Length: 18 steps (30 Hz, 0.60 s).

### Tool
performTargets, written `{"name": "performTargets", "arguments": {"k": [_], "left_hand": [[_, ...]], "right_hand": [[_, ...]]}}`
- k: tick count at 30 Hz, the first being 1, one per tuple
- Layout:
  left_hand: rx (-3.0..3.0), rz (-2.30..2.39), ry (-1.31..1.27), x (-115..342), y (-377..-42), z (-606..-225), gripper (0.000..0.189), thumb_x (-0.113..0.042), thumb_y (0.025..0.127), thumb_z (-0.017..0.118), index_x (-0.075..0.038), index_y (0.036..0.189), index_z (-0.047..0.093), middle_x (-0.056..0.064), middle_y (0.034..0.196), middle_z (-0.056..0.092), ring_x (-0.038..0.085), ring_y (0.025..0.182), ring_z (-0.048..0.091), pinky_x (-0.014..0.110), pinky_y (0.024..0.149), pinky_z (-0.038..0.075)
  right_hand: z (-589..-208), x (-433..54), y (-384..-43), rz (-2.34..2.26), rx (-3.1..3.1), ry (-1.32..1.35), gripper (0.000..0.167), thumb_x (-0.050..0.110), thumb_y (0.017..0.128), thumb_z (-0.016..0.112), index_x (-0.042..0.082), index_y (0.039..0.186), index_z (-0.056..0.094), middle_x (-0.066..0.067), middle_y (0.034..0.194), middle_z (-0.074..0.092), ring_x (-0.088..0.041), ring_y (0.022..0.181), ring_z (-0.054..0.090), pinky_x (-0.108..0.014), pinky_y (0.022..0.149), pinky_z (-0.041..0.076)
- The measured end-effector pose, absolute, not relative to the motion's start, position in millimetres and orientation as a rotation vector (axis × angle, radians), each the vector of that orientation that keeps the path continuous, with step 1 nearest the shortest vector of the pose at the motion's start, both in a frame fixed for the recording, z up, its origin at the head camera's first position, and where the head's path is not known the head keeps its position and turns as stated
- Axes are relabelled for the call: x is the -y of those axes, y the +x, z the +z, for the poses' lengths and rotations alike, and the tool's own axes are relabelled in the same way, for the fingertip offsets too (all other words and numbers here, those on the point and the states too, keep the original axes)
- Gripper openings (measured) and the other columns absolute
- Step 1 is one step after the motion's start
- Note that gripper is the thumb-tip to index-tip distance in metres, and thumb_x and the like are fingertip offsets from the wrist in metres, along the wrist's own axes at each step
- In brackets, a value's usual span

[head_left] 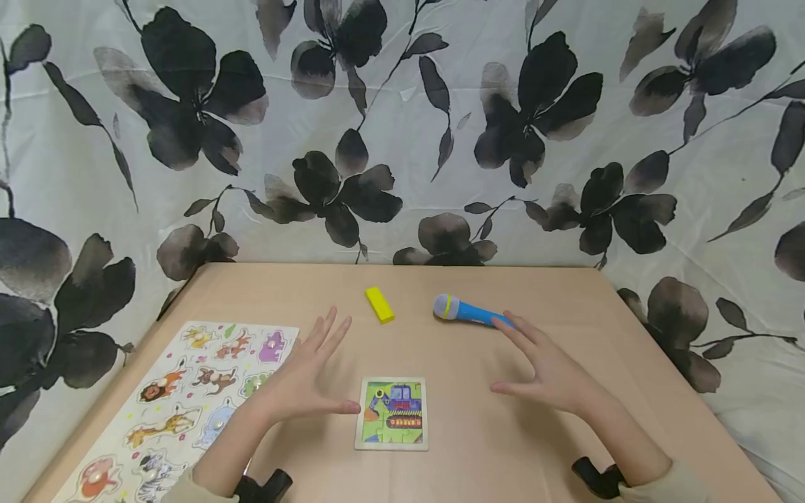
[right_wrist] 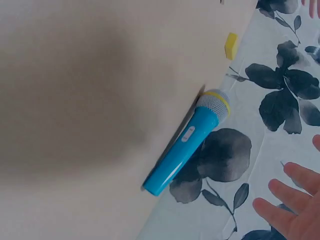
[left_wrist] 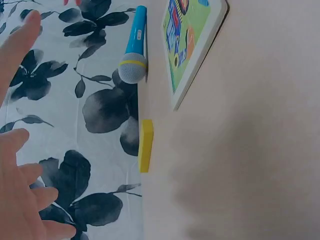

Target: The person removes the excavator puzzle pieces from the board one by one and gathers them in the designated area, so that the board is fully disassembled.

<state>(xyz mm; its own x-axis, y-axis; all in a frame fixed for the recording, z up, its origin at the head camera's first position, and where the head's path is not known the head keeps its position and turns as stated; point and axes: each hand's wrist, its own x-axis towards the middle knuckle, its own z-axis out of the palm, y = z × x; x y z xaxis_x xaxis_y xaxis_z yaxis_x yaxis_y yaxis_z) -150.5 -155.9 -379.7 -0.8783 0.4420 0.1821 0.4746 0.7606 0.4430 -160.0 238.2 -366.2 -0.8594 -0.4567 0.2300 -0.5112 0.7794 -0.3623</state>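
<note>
My left hand hovers with spread fingers between the animal board and a small jigsaw puzzle, its thumb tip overlapping the puzzle's left edge in the head view. The puzzle shows a blue and purple digger on green in a white frame. On the right, my right hand is held up, fingers apart and nothing in it. Its fingertips overlap the handle end of a blue toy microphone, which has a grey head and a yellow ring. A yellow block lies left of the microphone.
A white board of animal pictures covers the left side of the wooden table, partly hidden by the left arm. Behind the table hangs a white cloth with dark flowers. Black straps circle both wrists.
</note>
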Motion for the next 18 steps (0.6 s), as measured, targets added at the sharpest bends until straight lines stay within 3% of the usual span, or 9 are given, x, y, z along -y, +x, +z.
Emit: {"name": "performTargets", "arguments": {"k": [6,11,18], "left_hand": [[2.958,-1.045,-0.737,150.8,-146.6,-388.6,0.119,-0.048,0.062,0.079,-0.019,0.148,0.002,0.003,0.153,-0.001,0.029,0.138,0.002,0.059,0.105,0.009],[2.973,-1.164,-0.718,144.7,-145.0,-394.4,0.121,-0.048,0.061,0.08,-0.022,0.147,-0.001,0.0,0.152,-0.001,0.024,0.138,0.003,0.049,0.108,0.014],[2.956,-1.209,-0.752,140.0,-143.4,-403.3,0.118,-0.044,0.063,0.081,-0.018,0.148,0.004,0.003,0.152,0.003,0.026,0.138,0.005,0.046,0.108,0.015]], "right_hand": [[-367.6,-224.8,-162.5,0.662,2.831,0.79,0.086,0.055,0.075,0.066,0.019,0.143,0.029,-0.01,0.144,0.03,-0.034,0.128,0.031,-0.055,0.099,0.031],[-368.0,-213.0,-165.1,0.69,2.853,0.789,0.085,0.053,0.074,0.068,0.016,0.142,0.032,-0.012,0.141,0.035,-0.032,0.127,0.034,-0.054,0.098,0.034],[-370.8,-197.4,-168.3,0.73,2.892,0.791,0.089,0.064,0.072,0.062,0.016,0.141,0.033,-0.012,0.138,0.038,-0.031,0.126,0.036,-0.053,0.097,0.036]]}}
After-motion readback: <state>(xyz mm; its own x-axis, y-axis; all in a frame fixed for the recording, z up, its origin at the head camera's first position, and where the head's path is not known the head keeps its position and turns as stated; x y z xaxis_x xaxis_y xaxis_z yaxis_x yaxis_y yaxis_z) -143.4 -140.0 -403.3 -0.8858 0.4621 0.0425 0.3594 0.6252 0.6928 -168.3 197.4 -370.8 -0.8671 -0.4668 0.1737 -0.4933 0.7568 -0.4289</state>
